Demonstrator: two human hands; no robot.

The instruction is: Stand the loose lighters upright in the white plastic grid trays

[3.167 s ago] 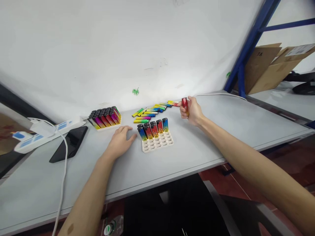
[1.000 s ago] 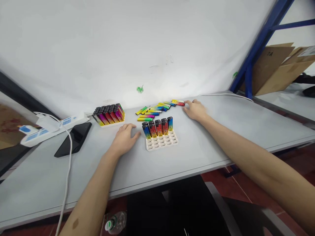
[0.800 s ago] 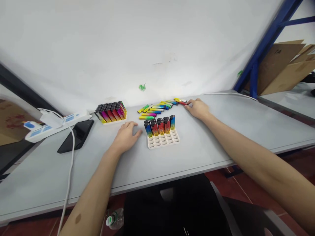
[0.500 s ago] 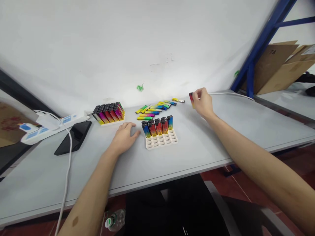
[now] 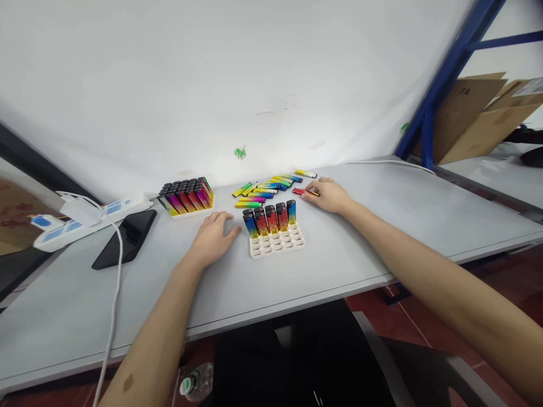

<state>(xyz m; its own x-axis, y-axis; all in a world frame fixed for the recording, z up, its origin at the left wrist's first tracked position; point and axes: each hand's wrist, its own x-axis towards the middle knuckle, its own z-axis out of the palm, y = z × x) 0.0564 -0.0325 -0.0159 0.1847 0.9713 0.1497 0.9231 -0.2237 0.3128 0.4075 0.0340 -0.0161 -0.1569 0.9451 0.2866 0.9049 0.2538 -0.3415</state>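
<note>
- Site type: I classify this as a workshop or a packing area; my head view does not settle which.
- Work surface: a long grey table (image 5: 335,254) set along a scuffed white wall (image 5: 169,85).
- Stock: many lighters (image 5: 272,221) of one pattern, some upright in white slotted trays (image 5: 278,247).
- Storage: cardboard boxes (image 5: 466,116), one marked "7A", beside a blue metal frame (image 5: 443,85).
- Power: a multi-socket strip (image 5: 123,208) on the tabletop.
- Floor: red tiles (image 5: 407,325).

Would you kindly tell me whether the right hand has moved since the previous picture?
Yes: against the green wall mark, the right hand has moved left and lower.
</note>
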